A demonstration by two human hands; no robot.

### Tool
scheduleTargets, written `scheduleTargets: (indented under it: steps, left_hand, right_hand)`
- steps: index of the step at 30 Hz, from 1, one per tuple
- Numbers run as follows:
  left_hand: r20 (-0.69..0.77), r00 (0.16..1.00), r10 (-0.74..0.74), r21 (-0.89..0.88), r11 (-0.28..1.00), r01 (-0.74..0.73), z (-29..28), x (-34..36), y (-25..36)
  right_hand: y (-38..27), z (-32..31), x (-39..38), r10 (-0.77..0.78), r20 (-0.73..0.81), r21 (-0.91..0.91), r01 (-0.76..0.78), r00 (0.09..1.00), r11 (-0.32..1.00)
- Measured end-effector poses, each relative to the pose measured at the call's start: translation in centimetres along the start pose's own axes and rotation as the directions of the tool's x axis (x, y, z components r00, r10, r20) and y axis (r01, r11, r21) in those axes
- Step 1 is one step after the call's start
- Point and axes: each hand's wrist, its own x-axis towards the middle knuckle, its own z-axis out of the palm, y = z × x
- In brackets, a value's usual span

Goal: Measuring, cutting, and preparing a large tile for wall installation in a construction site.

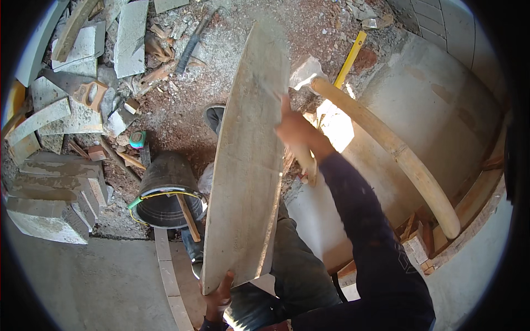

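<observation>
A long, pale grey-tan board stands tilted in front of me, its lower end by my thighs. My left hand is closed on that lower end, thumb over the face and fingers behind. At the upper right edge, my right hand is closed round a wooden-handled tool. The handle's end shows below the fist. Motion smears the tool's working end across the board, so its exact kind is unclear. Blur or dust also hazes the board's top.
Left lie a black bucket with a stick in it, concrete blocks, a handsaw, a tape measure and a hammer-like tool. Right are a bamboo pole and a yellow level. Rubble covers the ground.
</observation>
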Motion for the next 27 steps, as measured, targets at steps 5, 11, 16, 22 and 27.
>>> scheduleTargets:
  steps: [5, 11, 16, 22, 27]
  left_hand:
    - [0.095, 0.941, 0.324, 0.299, 0.892, -0.338, -0.4, 0.2, -0.6]
    - [0.039, 0.984, 0.174, 0.079, 0.981, -0.176, 0.3, 0.2, 0.0]
    - [-0.016, 0.987, 0.160, 0.072, 0.985, -0.159, 0.5, 0.0, 0.8]
    - [0.006, 0.963, 0.269, 0.275, 0.926, -0.260, 0.5, -0.2, -1.3]
    - [-0.004, 1.000, 0.018, -0.062, 0.998, -0.018, 0.1, -0.2, -0.1]
  right_hand:
    - [3.6, 2.6, -0.5, -0.233, -0.031, -0.215, 0.221, 0.972, 0.951]
    - [-0.9, -1.7, 3.4, 0.089, -0.050, 0.069, -0.086, 0.995, 0.994]
    - [2.6, 2.8, 2.4, -0.275, -0.101, -0.218, 0.249, 0.956, 0.944]
    - [-3.3, -2.1, 3.1, 0.072, 0.049, -0.050, -0.070, 0.996, 0.996]
    - [-2.1, -1.7, 5.1, 0.031, 0.066, -0.161, -0.020, 0.997, 0.987]
